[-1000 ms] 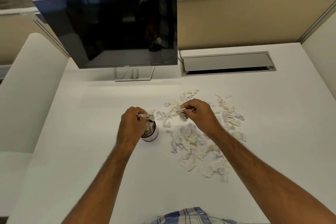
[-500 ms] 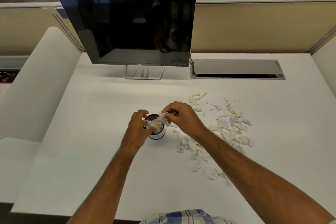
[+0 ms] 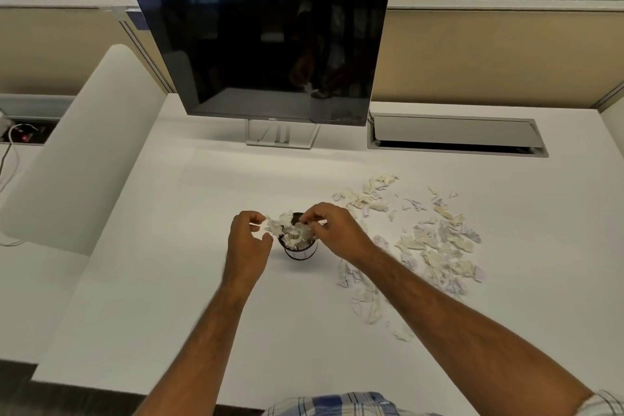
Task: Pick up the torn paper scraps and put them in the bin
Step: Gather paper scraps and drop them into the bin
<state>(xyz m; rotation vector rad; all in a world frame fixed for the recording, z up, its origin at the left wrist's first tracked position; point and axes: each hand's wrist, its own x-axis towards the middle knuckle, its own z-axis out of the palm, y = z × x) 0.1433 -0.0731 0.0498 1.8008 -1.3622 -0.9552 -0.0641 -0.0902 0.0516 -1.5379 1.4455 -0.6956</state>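
White desk (image 3: pixel 189 280) fills an office cubicle, closed in behind by tan partition panels (image 3: pixel 489 54). Near its middle stands the bin (image 3: pixel 301 251), a small round cup with a dark rim and a white label band whose marks are too small to read. It is heaped with torn paper scraps (image 3: pixel 290 233) that rise above its rim.

Over its right side the right hand (image 3: pixel 332 230) hangs with fingers curled down, pinching scraps at the top of the heap. Just left of the bin, the left hand (image 3: pixel 248 240) has thumb and forefinger bent toward each other with a narrow gap between; a scrap lies at its fingertips, but whether it is gripped cannot be told.

To the right, a loose scatter of scraps (image 3: pixel 435 246) in cream and pale lilac lies on the desk, running from beside the right forearm out toward the far right.

Behind the bin stands a dark monitor (image 3: pixel 263 57) on a silver stand, its lower bezel reading "DELL". Right of it a grey cable hatch (image 3: pixel 456 133) sits in the desk. A plaid shirt (image 3: pixel 337 404) shows at the bottom edge.
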